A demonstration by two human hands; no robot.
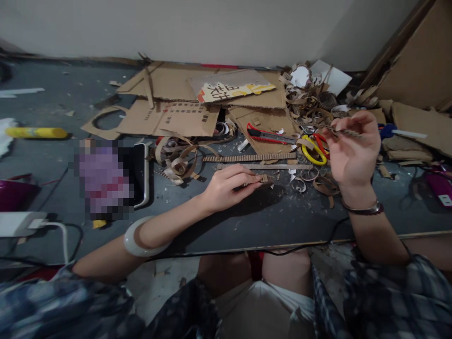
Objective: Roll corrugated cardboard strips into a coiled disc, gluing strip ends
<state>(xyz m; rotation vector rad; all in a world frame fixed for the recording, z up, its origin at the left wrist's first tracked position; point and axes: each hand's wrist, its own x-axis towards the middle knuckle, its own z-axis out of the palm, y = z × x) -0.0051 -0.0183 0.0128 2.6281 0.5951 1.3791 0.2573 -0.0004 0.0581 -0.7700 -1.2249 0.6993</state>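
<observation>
Our left hand (229,188) and right hand (351,153) each pinch a bit of card.

The left hand's fingers close on a small notched piece (262,178) just in front of the long notched strip (249,158). The right hand, up off the worktop (169,200) to the right of that strip, holds a thin toothed piece (348,133) between thumb and fingers. Small, tight pinches keep both bits steady.
</observation>
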